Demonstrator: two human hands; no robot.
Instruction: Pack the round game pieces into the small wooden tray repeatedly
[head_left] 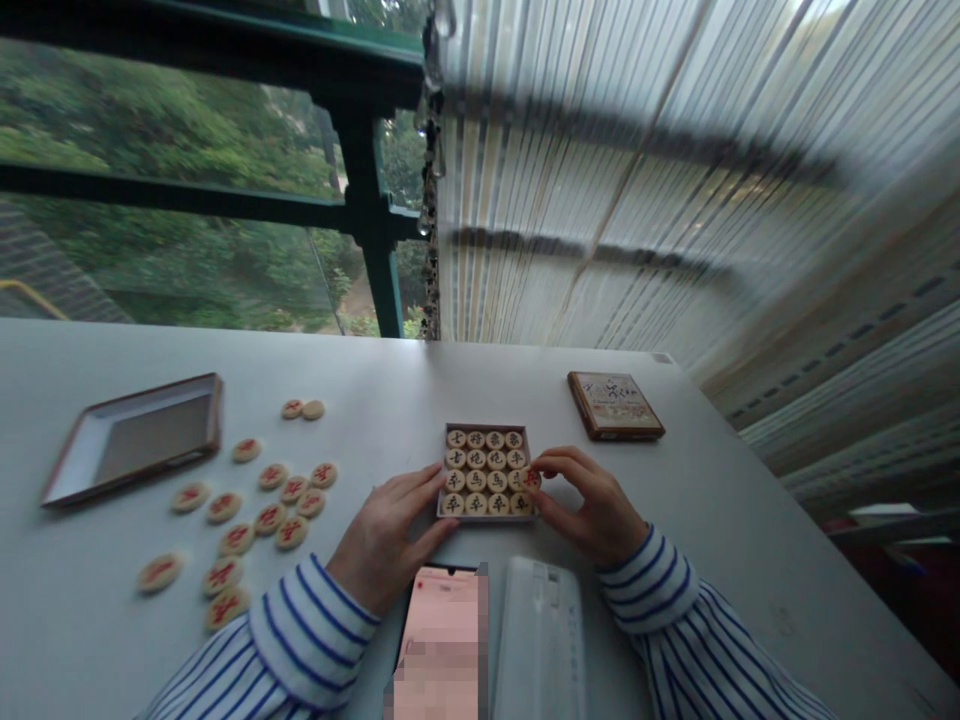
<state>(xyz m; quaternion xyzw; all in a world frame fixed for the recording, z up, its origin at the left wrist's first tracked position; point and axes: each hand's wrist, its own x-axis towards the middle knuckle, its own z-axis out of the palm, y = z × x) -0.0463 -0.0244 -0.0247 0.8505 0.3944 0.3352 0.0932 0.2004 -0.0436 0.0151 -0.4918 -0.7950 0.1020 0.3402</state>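
Note:
A small brown box [487, 430] in the middle of the white table [720, 520] holds several round wooden chess pieces with black characters, packed in rows. My left hand [390, 540] rests at the box's left edge, its fingers stretched out flat against the side. My right hand [589, 500] is at the box's right edge and pinches a red-marked piece [531, 480] between thumb and fingertips, right at the box's rim. Both arms wear blue-striped white sleeves.
Several red-marked round pieces [255, 510] lie scattered on the left. Beyond them sits an open tray-like lid [135, 435]. A brown box lid [615, 405] lies at the back right. A phone [442, 620] and a white case [540, 630] lie near me. Window and blinds stand behind.

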